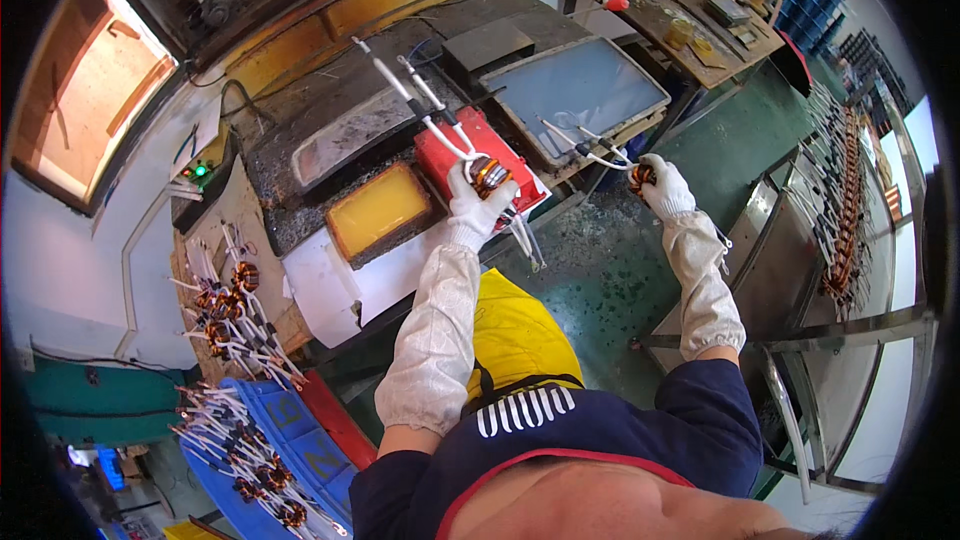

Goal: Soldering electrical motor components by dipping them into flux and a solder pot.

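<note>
My left hand (478, 202), in a white glove, is closed round a copper-wound toroidal coil (490, 175) with thick white leads. Its long leads point up and away over a red box (470, 152), and shorter ends hang below the hand. Off to the right, my right hand (668, 190), also gloved, grips a second toroidal coil (642, 177). The leads of that coil reach left over the near right edge of a framed tray with a grey, liquid-looking surface (570, 90). Whether the lead tips touch that surface I cannot tell.
A small pot of yellow material (380, 210) stands on the bench beside a grey-topped rectangular tray (350, 140). More coils (235, 300) lie at the left, above a blue bin (300, 440) of coils. At the right, a metal rack (770, 230) carries a row of coils (848, 200).
</note>
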The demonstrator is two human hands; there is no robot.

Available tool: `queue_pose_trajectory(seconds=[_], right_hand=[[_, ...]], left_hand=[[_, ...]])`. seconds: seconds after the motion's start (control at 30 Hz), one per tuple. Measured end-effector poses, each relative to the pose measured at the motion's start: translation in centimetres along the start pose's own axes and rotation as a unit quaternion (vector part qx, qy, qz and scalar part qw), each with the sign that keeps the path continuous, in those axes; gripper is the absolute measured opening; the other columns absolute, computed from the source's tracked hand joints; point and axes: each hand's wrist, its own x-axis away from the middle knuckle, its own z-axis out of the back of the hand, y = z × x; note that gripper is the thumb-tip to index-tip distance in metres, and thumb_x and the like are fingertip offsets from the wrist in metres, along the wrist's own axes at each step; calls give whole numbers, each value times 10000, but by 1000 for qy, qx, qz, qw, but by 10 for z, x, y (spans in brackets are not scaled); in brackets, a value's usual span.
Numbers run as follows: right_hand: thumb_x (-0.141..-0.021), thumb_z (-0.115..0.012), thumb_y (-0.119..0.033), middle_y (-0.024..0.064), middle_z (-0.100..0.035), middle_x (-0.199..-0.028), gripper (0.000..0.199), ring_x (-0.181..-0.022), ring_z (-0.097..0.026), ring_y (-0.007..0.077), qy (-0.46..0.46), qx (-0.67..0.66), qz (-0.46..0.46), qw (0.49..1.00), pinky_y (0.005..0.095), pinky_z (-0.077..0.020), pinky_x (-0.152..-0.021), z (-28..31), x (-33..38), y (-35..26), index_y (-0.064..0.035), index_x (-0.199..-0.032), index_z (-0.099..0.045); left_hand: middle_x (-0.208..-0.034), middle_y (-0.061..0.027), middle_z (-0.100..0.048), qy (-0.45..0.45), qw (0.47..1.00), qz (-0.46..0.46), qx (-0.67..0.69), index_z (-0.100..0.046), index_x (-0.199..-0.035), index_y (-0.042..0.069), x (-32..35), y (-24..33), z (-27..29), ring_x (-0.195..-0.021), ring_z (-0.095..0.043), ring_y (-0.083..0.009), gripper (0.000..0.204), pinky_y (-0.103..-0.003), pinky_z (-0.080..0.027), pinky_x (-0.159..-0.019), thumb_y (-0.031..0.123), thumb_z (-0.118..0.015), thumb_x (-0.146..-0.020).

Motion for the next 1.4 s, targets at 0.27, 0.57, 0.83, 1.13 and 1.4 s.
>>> queue_pose_trajectory(seconds=[0.27,0.57,0.83,1.13,1.4], right_hand=[[-822,-639,-147,172,-596,-905,275,-881,-597,396,32,70,80,994,469,-490,-752,34,1,4,-175,-1094,-609],[-834,-622,-222,109,-608,-981,299,-949,-594,316,155,303,18,940,435,-468,-794,127,43,111,-143,-1119,-572],[-796,-709,-375,69,-615,-1077,383,-1002,-600,287,129,484,-194,843,448,-458,-835,223,124,233,-198,-1107,-573],[-872,-628,-358,66,-600,-1223,394,-1135,-577,259,-27,488,-468,737,476,-453,-915,270,171,279,-207,-1225,-541],[-799,-661,-285,158,-662,-1012,321,-987,-633,354,146,350,-430,819,484,-505,-788,250,185,315,-129,-1080,-640]], left_hand=[[-1153,-88,-512,-7,999,-15,-35,-287,-1358,37,-1,3,0,-1003,-553,-178,851,-331,-495,-902,123,-823,-701],[-1152,-95,-498,-5,997,-25,-70,-304,-1385,13,2,12,-1,-961,-532,-165,856,-304,-485,-841,194,-810,-719],[-1163,-95,-486,-14,998,-23,-60,-312,-1378,23,1,12,0,-948,-532,-173,840,-309,-491,-825,200,-810,-726],[-1227,-108,-477,-11,996,-17,-83,-310,-1401,27,-5,-1,5,-1047,-513,-192,823,-325,-454,-916,233,-784,-761],[-1075,-85,-490,-4,996,-69,-48,-410,-1213,53,-5,-2,-3,-894,-540,-169,569,-337,-533,-765,47,-720,-736]])
